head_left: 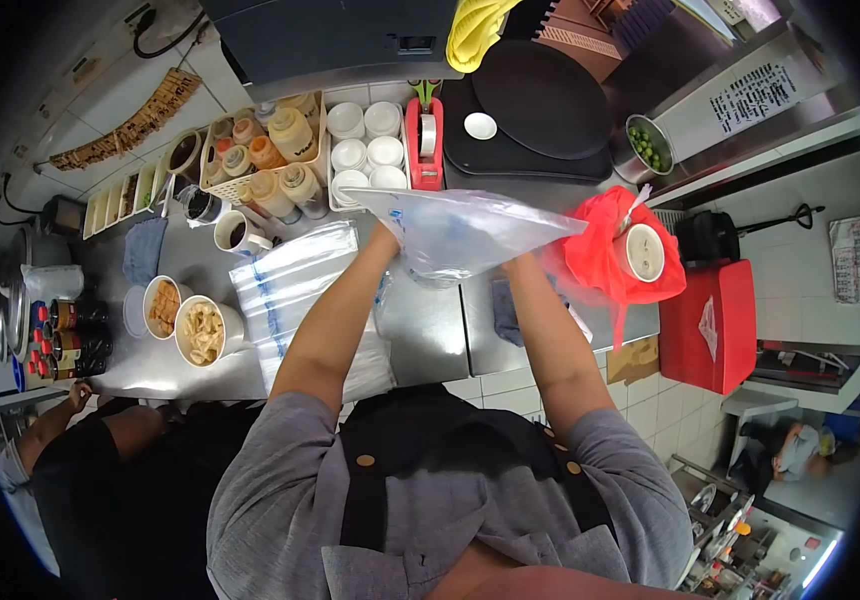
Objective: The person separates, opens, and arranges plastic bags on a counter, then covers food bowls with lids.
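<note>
A clear plastic bag [470,235] is spread wide above the steel counter [420,335], between my two hands. My left hand [383,243] is behind the bag's left part, with only the wrist area showing. Behind the lower right part is my right hand [523,266]. The bag hides the fingers of both. A stack of flat clear bags [295,300] lies beside my left forearm. Right of my right hand stands a red plastic bag [595,245] around a lidded white cup [644,252].
Two food bowls [208,332] stand at the left. Sauce bottles [292,135], white lidded tubs [347,121] and a red tape dispenser [424,150] line the back. Black trays [540,100] and a pot of green fruit [644,147] are back right. Another person's arm [55,420] shows lower left.
</note>
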